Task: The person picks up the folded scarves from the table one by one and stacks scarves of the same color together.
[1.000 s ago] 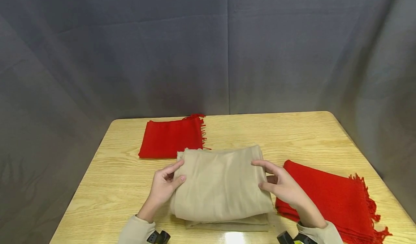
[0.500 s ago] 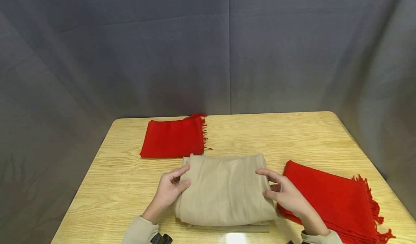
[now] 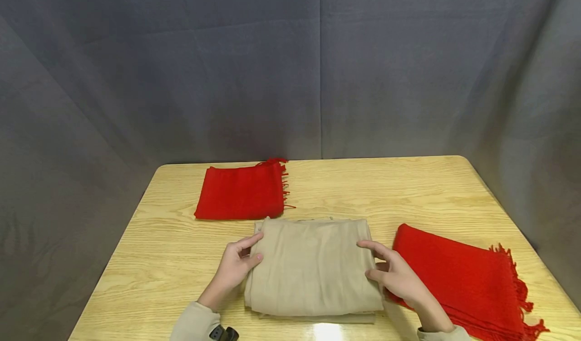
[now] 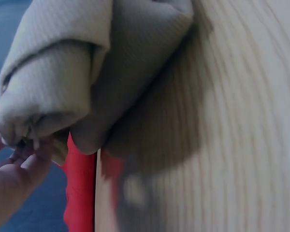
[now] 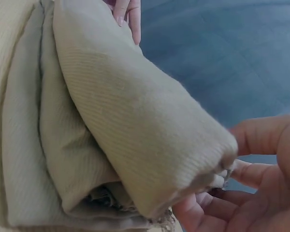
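A beige scarf (image 3: 313, 268), folded into a thick layered pad, lies at the near middle of the table. My left hand (image 3: 235, 263) grips its left edge, thumb and forefinger on top and the other fingers tucked in at the side. Opposite it, my right hand (image 3: 397, 273) holds the right edge in the same way. From the right wrist, the folded beige scarf (image 5: 135, 106) shows stacked folds and short fringe at the end by the right hand (image 5: 251, 179). In the left wrist view, fingers of the left hand (image 4: 19, 169) close on the rolled upper fold.
A folded red scarf (image 3: 240, 192) with fringe lies at the back left of the wooden table (image 3: 386, 187). Another fringed red scarf (image 3: 458, 280) lies at the right, close beside my right hand. A grey curtain (image 3: 272, 78) hangs behind the table.
Both hands have brought the top of the beige scarf down and nearer to me, mostly in the first half second. Their hold stays the same, and the red scarves lie as before.
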`<state>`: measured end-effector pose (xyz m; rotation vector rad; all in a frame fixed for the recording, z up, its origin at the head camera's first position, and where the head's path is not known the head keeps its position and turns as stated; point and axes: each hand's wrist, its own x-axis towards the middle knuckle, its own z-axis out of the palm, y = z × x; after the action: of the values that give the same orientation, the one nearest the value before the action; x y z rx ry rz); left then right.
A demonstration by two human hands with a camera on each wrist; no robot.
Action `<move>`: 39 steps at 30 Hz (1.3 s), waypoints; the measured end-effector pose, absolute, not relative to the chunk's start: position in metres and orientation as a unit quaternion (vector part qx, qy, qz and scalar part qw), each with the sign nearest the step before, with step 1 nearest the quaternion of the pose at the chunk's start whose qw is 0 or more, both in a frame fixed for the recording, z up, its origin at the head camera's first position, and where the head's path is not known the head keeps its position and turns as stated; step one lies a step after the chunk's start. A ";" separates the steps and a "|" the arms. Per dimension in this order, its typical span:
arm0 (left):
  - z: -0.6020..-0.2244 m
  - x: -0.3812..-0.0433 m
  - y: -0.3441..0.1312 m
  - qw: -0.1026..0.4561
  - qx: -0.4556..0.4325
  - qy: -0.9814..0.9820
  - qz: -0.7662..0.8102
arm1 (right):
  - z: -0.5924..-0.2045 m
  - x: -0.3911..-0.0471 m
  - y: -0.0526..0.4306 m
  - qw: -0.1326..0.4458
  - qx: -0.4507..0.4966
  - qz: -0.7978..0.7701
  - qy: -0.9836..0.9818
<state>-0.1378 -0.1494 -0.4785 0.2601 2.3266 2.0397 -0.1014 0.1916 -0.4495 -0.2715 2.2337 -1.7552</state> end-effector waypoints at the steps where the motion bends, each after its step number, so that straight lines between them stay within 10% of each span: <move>1: -0.479 -0.138 -0.150 0.019 0.081 0.752 0.654 | -0.451 -0.101 0.192 0.144 -0.089 -0.607 0.776; 39: -0.478 -0.136 -0.174 0.070 0.155 0.804 0.570 | -0.465 -0.094 0.203 0.115 -0.031 -0.597 0.793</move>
<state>-0.1362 -0.1736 -0.4782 0.4675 2.4181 1.7163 -0.0940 0.2028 -0.4648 -0.0918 2.3245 -1.7485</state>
